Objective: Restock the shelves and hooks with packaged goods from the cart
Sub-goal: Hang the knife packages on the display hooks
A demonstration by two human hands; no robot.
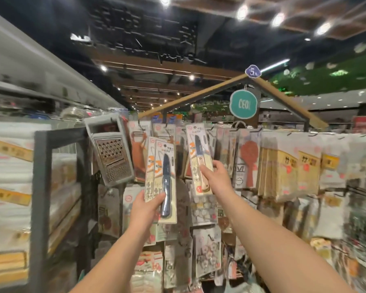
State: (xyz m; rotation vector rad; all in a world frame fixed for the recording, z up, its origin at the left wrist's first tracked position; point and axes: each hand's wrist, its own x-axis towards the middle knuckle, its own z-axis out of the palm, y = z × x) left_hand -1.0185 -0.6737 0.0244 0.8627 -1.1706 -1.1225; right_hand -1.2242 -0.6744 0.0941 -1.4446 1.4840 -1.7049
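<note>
My left hand (145,206) grips the lower edge of two overlapping carded knife packs (162,166), the front one holding a dark blue knife. They are raised in front of the hook display. My right hand (215,173) pinches another carded knife pack (198,153), with a blue blade and pale wooden handle, at its middle. That pack's top is up by a hook on the top rail (209,129); whether it hangs on the hook I cannot tell. The cart is out of view.
A metal box grater (110,149) hangs at the left of the display beside a dark frame post (40,187). Hanging packs of peelers, spatulas and bamboo goods fill the hooks to the right. Shelves with white packs stand at far left. A teal sign (243,104) hangs above.
</note>
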